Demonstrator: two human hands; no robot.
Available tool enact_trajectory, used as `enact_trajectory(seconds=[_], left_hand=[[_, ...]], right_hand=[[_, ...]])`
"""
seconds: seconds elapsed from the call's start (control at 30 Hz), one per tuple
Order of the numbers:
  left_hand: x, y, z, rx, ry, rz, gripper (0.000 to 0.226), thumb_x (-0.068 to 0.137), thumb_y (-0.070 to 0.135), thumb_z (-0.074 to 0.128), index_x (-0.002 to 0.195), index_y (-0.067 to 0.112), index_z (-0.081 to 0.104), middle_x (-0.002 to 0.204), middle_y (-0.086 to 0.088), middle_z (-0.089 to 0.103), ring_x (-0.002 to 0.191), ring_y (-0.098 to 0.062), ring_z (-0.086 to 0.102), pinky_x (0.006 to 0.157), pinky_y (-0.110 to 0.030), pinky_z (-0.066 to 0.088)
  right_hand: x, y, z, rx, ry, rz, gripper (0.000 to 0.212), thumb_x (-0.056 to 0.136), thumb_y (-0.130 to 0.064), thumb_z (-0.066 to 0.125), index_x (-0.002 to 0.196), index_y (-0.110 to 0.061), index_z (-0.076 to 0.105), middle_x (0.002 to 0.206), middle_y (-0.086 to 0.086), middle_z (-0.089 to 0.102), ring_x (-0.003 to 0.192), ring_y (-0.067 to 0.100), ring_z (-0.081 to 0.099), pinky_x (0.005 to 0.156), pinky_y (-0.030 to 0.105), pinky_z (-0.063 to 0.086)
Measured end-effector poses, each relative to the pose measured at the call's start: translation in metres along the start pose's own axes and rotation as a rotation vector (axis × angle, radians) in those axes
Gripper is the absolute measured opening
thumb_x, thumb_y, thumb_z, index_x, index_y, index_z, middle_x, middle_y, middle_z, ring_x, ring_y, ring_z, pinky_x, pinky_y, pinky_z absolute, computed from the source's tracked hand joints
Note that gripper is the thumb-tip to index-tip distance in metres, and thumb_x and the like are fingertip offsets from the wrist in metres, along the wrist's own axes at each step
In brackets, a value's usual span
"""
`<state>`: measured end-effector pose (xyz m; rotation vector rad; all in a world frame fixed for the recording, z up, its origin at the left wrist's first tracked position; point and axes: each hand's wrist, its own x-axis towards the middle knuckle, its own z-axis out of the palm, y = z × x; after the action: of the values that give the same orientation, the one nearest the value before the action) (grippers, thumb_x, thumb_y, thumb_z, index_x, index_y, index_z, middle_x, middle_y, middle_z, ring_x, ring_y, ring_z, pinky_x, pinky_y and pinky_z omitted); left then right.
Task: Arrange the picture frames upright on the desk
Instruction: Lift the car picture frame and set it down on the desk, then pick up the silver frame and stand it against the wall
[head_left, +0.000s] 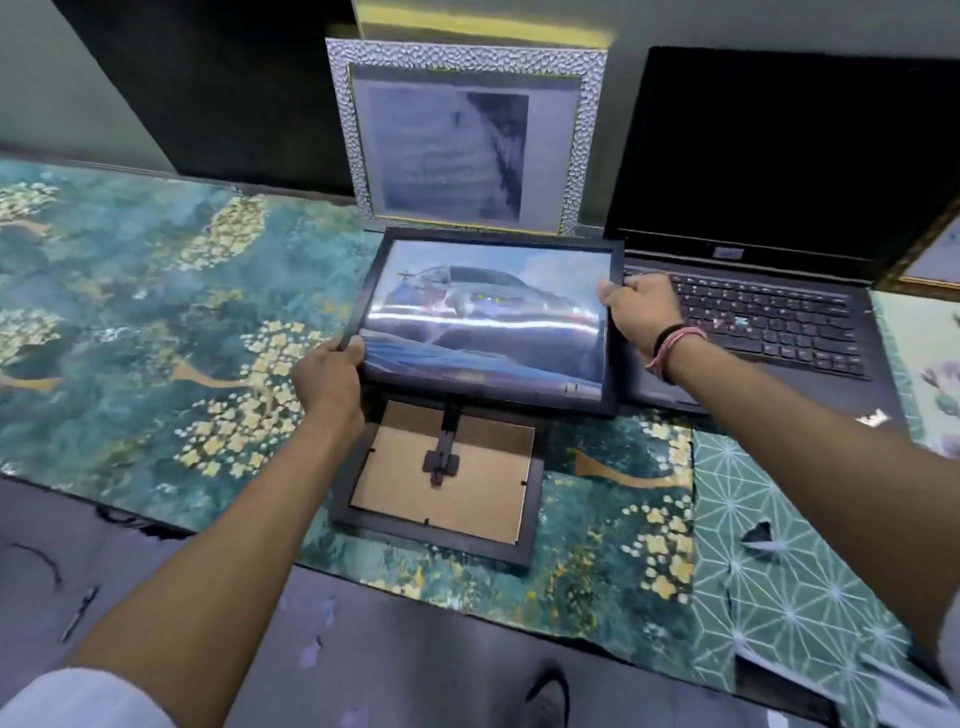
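A black picture frame with a car photo is held tilted above the desk, picture side up. My left hand grips its lower left corner. My right hand grips its right edge. Under it, a second black frame lies face down on the desk, its brown backing and black stand showing. A silver textured frame stands upright at the back, leaning on the wall.
An open black laptop sits right of the frames, close to my right hand. The desk has a green floral mat and a green patterned mat. Part of a gold-edged frame shows at the far right.
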<state>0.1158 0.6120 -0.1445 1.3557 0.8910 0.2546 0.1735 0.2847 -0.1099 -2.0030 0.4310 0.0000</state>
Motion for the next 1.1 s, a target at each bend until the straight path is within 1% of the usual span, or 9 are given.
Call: enact_trajectory(seconds=[0.1, 0.23, 0.33, 0.47, 0.57, 0.7, 0.8, 1.0, 1.1], left_hand=[[0.015, -0.005, -0.006, 0.213, -0.005, 0.047, 0.029, 0.086, 0.014, 0.079, 0.114, 0.005, 0.078, 0.101, -0.011, 0.074, 0.09, -0.021, 0.063, 0.083, -0.035, 0.056], [0.021, -0.004, -0.01, 0.387, 0.013, 0.117, 0.005, 0.08, 0.016, 0.076, 0.076, 0.014, 0.074, 0.079, -0.009, 0.068, 0.076, -0.023, 0.06, 0.076, -0.04, 0.057], [0.022, -0.005, -0.009, 0.524, 0.022, 0.161, 0.017, 0.075, 0.016, 0.07, 0.065, 0.002, 0.067, 0.066, -0.01, 0.06, 0.065, -0.024, 0.051, 0.064, -0.037, 0.05], [0.017, 0.0, -0.004, 0.646, 0.027, 0.173, 0.021, 0.069, 0.02, 0.054, 0.062, 0.002, 0.065, 0.058, -0.009, 0.055, 0.064, -0.032, 0.053, 0.085, -0.046, 0.053], [0.028, 0.009, 0.008, 0.712, -0.003, 0.199, 0.047, 0.067, 0.031, 0.046, 0.092, 0.004, 0.075, 0.096, -0.024, 0.073, 0.101, -0.048, 0.065, 0.102, -0.052, 0.046], [0.038, 0.043, 0.035, 0.589, -0.13, 0.232, 0.056, 0.076, 0.026, 0.053, 0.119, -0.005, 0.068, 0.126, -0.029, 0.069, 0.122, -0.048, 0.063, 0.101, -0.06, 0.049], [0.053, 0.074, 0.065, 0.468, -0.287, 0.176, 0.058, 0.087, 0.012, 0.061, 0.142, -0.005, 0.056, 0.146, -0.018, 0.062, 0.138, -0.038, 0.055, 0.11, -0.047, 0.046], [0.097, 0.124, 0.117, 0.305, -0.391, 0.204, 0.032, 0.08, -0.001, 0.054, 0.109, 0.011, 0.063, 0.089, -0.001, 0.062, 0.076, -0.018, 0.051, 0.062, -0.027, 0.042], [0.121, 0.14, 0.135, 0.194, -0.35, 0.224, 0.05, 0.081, -0.002, 0.052, 0.131, 0.002, 0.056, 0.125, -0.011, 0.063, 0.089, -0.018, 0.05, 0.068, -0.026, 0.042]], right_hand=[[-0.002, 0.003, 0.006, -0.28, 0.025, -0.032, 0.05, 0.096, -0.029, 0.063, 0.054, -0.011, 0.042, 0.054, 0.008, 0.036, 0.055, 0.028, 0.035, 0.055, 0.04, 0.025], [0.001, 0.004, 0.019, -0.47, 0.056, -0.09, 0.041, 0.098, -0.028, 0.059, 0.072, 0.003, 0.059, 0.073, 0.023, 0.051, 0.075, 0.037, 0.048, 0.067, 0.039, 0.03], [0.005, 0.008, 0.024, -0.544, 0.071, -0.125, 0.038, 0.096, -0.03, 0.061, 0.072, -0.002, 0.054, 0.08, 0.029, 0.058, 0.09, 0.046, 0.059, 0.075, 0.043, 0.041], [0.001, 0.006, 0.026, -0.579, 0.108, -0.099, 0.032, 0.09, -0.035, 0.058, 0.079, -0.005, 0.053, 0.104, 0.029, 0.062, 0.096, 0.044, 0.058, 0.077, 0.04, 0.041], [0.006, -0.007, 0.031, -0.576, 0.193, -0.176, 0.025, 0.091, -0.02, 0.056, 0.098, 0.003, 0.062, 0.118, 0.029, 0.058, 0.111, 0.043, 0.055, 0.094, 0.044, 0.045], [0.018, -0.046, 0.042, -0.394, 0.143, -0.194, 0.003, 0.088, -0.018, 0.055, 0.085, -0.019, 0.055, 0.093, 0.015, 0.059, 0.089, 0.031, 0.051, 0.082, 0.034, 0.042], [0.044, -0.065, 0.051, -0.258, 0.089, -0.095, 0.027, 0.089, -0.02, 0.055, 0.11, -0.005, 0.066, 0.119, 0.021, 0.07, 0.113, 0.039, 0.063, 0.102, 0.04, 0.049], [0.099, -0.084, 0.061, -0.094, 0.083, -0.108, 0.035, 0.081, -0.019, 0.048, 0.114, -0.015, 0.057, 0.104, 0.008, 0.063, 0.091, 0.023, 0.057, 0.088, 0.043, 0.053], [0.119, -0.092, 0.065, -0.041, 0.132, -0.092, 0.033, 0.078, -0.021, 0.046, 0.109, -0.011, 0.053, 0.094, 0.009, 0.06, 0.08, 0.025, 0.053, 0.072, 0.043, 0.049]])
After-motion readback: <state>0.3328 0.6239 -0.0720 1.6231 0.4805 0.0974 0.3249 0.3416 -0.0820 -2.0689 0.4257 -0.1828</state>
